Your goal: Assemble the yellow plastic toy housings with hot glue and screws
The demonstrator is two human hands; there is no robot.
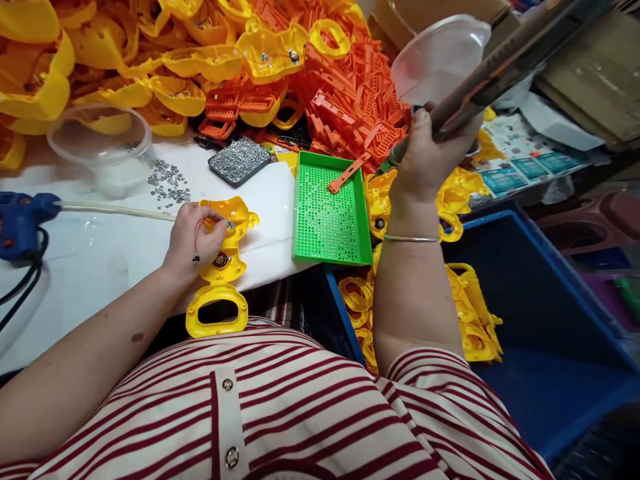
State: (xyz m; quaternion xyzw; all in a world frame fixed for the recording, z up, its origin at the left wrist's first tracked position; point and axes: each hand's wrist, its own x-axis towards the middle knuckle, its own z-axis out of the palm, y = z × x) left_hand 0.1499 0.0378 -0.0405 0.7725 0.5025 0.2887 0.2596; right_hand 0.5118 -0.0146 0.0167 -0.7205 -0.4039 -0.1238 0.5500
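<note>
My left hand (pixel 193 233) is closed at the near edge of the table, its thumb and fingers pressed together on a yellow plastic shell (pixel 233 267). The shell has an oval loop handle at its lower end, a dark round part in its middle and a small metallic piece by my fingertips. A thin red wire with a small black plug hangs over this hand. Raised at the right, my right hand (pixel 433 150) is wrapped round a long dark tool that looks like an electric screwdriver (pixel 505 63). Its lower end points down and left, partly hidden by my hand.
A green perforated tray (pixel 333 227) holds an orange strip (pixel 349 173). Behind are a black tray of screws (pixel 240 160), loose metal bits (pixel 169 181), a clear tub (pixel 100 150), and piled yellow and orange parts. A blue glue gun (pixel 25 223) lies left; a blue bin (pixel 545 387) stands right.
</note>
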